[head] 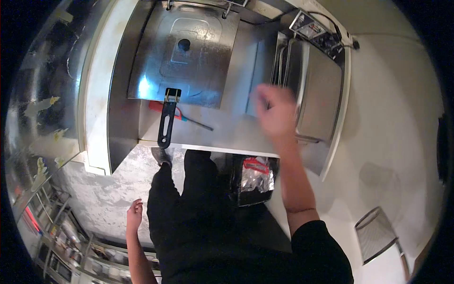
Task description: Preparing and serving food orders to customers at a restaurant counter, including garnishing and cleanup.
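My right hand (278, 110) is raised over the right part of the counter, blurred, with its fingers curled. Whether anything is in it cannot be told. Behind it stand several thin metal trays (280, 67) on edge, next to a broad stainless-steel panel (319, 88). My left hand (134, 213) hangs low at my side over the floor, fingers loosely bent, holding nothing visible. Before me lies a square stainless-steel lid (202, 78) with a black knob (183, 44) and a black handle (166, 124) sticking out towards me. A red long-necked lighter (181, 115) rests partly beneath the handle.
Under the counter edge (220, 147) stands a black bin (236, 181) holding crumpled foil packaging (257, 177). A steel side wall (124, 106) bounds the counter on the left. A mesh strainer (376, 234) is at lower right. Loaded shelves (110, 255) stand at lower left.
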A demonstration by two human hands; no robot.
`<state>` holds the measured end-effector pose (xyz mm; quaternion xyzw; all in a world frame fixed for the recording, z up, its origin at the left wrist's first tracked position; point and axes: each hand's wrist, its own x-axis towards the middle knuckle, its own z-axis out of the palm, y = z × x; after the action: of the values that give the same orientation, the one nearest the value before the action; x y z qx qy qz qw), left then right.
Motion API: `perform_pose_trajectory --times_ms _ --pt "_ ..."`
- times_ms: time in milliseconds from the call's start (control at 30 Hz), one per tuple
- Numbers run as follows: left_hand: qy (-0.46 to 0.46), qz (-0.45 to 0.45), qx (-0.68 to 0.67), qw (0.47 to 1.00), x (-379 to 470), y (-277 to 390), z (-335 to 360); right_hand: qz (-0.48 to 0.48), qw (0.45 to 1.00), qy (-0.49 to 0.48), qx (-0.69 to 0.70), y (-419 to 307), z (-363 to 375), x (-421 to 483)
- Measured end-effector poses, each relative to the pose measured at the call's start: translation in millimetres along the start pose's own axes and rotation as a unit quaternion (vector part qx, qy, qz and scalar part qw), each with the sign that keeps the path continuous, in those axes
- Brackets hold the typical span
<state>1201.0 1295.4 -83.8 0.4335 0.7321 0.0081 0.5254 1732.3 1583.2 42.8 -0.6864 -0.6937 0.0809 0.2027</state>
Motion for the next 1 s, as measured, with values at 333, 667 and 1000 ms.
perform_pose_trajectory --times_ms 333,667,1000 --pt "-0.035 0.054 0.077 0.995 13.0 -60.9 -83.5 -0.038 0.996 -0.006 -0.079 -111.5 267.7 -115.3" --pt "0.038 0.143 0.141 0.979 4.7 -100.9 -150.8 0.047 0.991 0.025 -0.126 -152.6 260.0 -171.6" --pt "0.165 0.545 0.224 0.791 -44.4 98.2 -120.8 -0.087 0.992 -0.04 0.077 -279.8 127.7 -287.2"
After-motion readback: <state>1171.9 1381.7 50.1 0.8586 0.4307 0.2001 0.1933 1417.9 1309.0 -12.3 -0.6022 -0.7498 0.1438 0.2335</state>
